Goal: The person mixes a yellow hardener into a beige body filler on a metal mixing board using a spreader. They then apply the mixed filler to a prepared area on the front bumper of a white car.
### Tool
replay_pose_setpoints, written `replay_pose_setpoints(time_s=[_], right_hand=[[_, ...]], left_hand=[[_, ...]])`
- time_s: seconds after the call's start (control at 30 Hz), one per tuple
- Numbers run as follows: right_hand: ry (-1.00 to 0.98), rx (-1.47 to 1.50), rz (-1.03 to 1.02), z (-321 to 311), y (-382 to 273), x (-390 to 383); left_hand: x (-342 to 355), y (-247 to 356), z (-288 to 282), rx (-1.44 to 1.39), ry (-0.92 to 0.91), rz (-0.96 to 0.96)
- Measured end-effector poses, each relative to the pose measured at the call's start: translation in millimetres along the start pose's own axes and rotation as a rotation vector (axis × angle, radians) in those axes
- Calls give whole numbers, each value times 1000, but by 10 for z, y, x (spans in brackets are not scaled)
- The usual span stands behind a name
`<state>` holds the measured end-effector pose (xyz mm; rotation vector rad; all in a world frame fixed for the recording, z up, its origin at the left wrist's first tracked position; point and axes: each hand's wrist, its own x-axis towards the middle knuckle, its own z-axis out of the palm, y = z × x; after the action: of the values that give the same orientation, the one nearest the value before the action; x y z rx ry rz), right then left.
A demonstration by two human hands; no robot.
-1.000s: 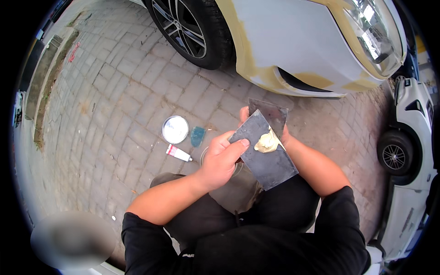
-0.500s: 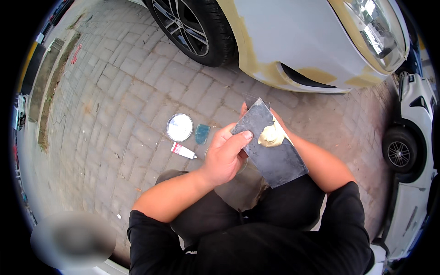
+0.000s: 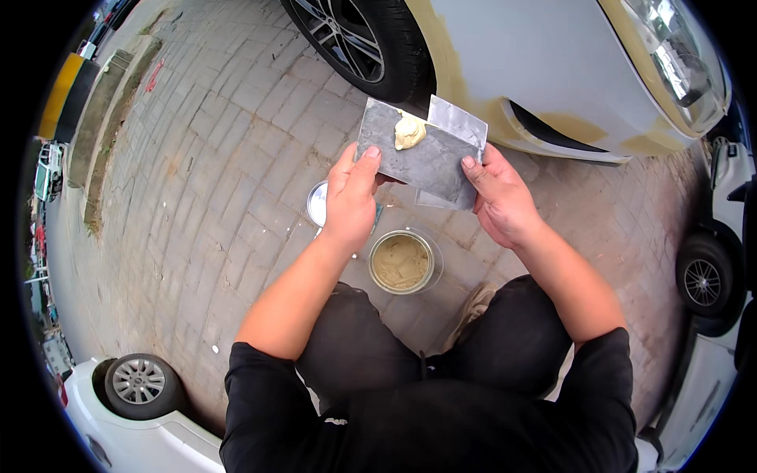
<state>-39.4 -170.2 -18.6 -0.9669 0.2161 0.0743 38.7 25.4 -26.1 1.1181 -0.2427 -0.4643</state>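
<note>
A dark grey rectangular putty board (image 3: 422,162) is held out in front of me, nearly flat. One dollop of cream-coloured putty (image 3: 409,132) sits on it by the far edge. My left hand (image 3: 352,193) grips the left end, thumb on top. My right hand (image 3: 502,193) is closed on the right end, its thumb on the near corner. Thin pale spreader sheets (image 3: 460,124) stick out from under the board on the far and near sides; my right fingers beneath are hidden. Below, between my knees, an open can (image 3: 432,268) of beige putty stands on the paving.
A round lid (image 3: 317,203) lies left of the can, partly behind my left hand. Ahead stands a white car (image 3: 544,71) with yellowish filler patches, its front wheel (image 3: 355,43) at the far left of it. Other parked cars (image 3: 142,386) are behind left and at the right.
The board has moved away from me and turned crosswise. My right hand has come from behind it to its right end, and my left to its left end. The can has come into view.
</note>
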Motion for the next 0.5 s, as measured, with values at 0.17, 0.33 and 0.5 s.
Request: replay_pose_setpoints(time_s=[0.17, 0.33, 0.5], right_hand=[[89, -89, -70, -142, -66, -71], [133, -225, -72, -105, -99, -163], [118, -286, -93, -288, -29, -323]], left_hand=[[399, 192, -469, 65, -149, 32], [488, -398, -1790, 834, 267, -126], [39, -1516, -2505, 1338, 85, -417]])
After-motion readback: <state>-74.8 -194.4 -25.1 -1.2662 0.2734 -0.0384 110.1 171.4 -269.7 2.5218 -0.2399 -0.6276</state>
